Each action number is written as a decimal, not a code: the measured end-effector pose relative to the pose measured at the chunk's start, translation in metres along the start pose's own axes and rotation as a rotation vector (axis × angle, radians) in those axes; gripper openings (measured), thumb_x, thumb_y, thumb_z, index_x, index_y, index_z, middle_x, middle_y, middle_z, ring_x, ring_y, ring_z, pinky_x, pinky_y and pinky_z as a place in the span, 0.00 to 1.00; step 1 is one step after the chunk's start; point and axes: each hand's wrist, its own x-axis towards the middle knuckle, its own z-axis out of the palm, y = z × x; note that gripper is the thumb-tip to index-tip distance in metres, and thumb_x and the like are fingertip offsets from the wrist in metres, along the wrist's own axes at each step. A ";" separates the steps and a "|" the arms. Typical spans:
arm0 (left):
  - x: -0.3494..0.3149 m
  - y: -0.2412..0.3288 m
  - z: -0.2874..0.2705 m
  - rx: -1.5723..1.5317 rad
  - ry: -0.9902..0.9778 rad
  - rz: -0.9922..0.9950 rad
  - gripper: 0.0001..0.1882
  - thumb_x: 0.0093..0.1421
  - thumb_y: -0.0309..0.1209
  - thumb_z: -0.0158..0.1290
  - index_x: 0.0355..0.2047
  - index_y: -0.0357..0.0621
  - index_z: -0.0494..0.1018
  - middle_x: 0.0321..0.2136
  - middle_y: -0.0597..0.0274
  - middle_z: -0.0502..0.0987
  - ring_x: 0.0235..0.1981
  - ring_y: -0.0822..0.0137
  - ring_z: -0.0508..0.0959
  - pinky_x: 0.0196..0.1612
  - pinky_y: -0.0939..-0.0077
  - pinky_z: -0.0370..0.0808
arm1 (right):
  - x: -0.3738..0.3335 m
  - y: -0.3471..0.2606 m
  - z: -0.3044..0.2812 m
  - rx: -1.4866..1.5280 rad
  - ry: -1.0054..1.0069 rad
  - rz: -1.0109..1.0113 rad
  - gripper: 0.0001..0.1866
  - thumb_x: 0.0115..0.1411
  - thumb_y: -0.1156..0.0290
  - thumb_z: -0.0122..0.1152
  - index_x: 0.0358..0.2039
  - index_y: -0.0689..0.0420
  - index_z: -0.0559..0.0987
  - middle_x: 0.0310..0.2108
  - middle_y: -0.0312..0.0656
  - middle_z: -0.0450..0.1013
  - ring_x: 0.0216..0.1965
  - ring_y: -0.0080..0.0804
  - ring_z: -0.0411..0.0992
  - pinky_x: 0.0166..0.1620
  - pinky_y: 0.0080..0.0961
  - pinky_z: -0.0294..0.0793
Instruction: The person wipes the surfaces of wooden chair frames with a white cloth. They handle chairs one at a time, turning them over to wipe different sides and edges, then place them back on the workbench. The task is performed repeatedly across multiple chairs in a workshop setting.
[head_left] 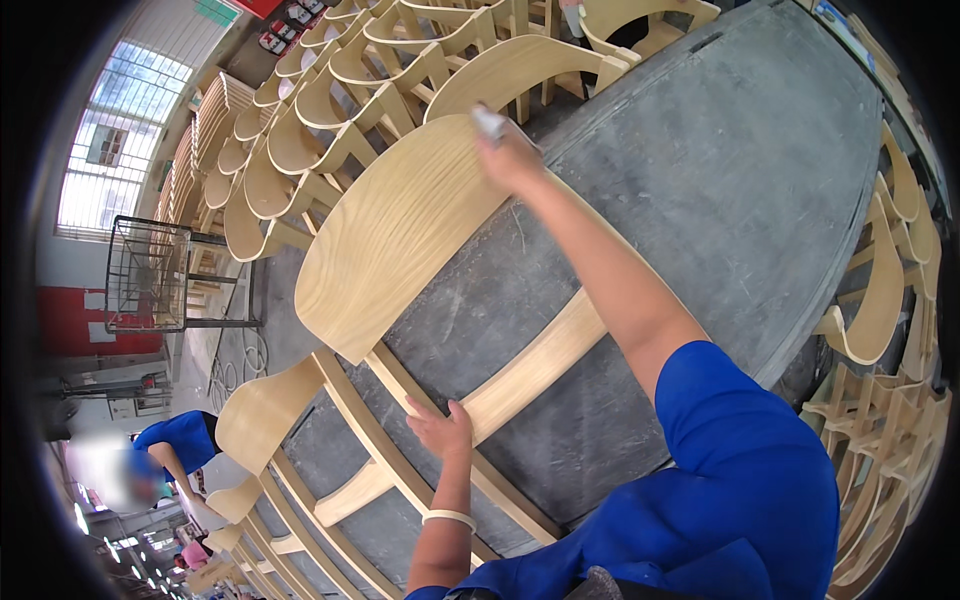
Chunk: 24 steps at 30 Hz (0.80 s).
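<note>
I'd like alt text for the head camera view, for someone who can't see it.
A person's right hand holds a small, blurred pale object at the edge of a curved wooden backrest, while the left hand touches the attached wooden frame. More wooden chairs crowd the background.

The person wears a bright royal-blue shirt (690, 515) of plain, soft-looking cloth, with creases and darker folds gathering around the shoulder and across the chest. Its short right sleeve (725, 400) is loose and wide, ending well above the right hand (512, 160), with the forearm bare between; the hand itself is blurred. Just below the left hand (440, 432), a slim, smooth, cream-coloured band (449, 518) rings the wrist. Farthest from both hands, at the lower edge, a dark grey piece (603, 584) shows against the blue, its kind unclear.
</note>
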 end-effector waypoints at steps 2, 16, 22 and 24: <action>0.002 0.002 0.002 0.002 -0.025 -0.007 0.46 0.51 0.43 0.51 0.65 0.41 0.41 0.53 0.24 0.54 0.53 0.34 0.61 0.54 0.51 0.61 | 0.019 0.010 -0.019 0.188 -0.152 0.283 0.25 0.61 0.56 0.45 0.55 0.54 0.66 0.45 0.48 0.73 0.46 0.46 0.71 0.53 0.34 0.66; 0.001 0.010 0.001 0.019 0.003 0.032 0.45 0.52 0.42 0.49 0.64 0.39 0.40 0.51 0.25 0.56 0.50 0.34 0.62 0.53 0.50 0.62 | 0.040 0.083 -0.021 0.021 -0.156 0.183 0.31 0.63 0.50 0.38 0.47 0.69 0.71 0.48 0.62 0.68 0.52 0.53 0.66 0.53 0.35 0.65; 0.001 0.011 -0.002 -0.012 0.012 0.028 0.45 0.52 0.42 0.50 0.64 0.39 0.41 0.51 0.23 0.56 0.51 0.34 0.62 0.53 0.52 0.62 | 0.029 0.080 -0.017 0.155 -0.029 0.365 0.29 0.60 0.54 0.41 0.47 0.70 0.71 0.47 0.60 0.70 0.51 0.50 0.68 0.52 0.36 0.64; 0.001 0.010 -0.002 0.024 0.003 -0.002 0.45 0.52 0.43 0.50 0.64 0.40 0.42 0.51 0.24 0.56 0.51 0.34 0.62 0.53 0.52 0.62 | 0.023 0.076 -0.019 0.134 -0.034 0.266 0.30 0.60 0.53 0.42 0.48 0.70 0.70 0.48 0.60 0.69 0.51 0.49 0.68 0.52 0.35 0.64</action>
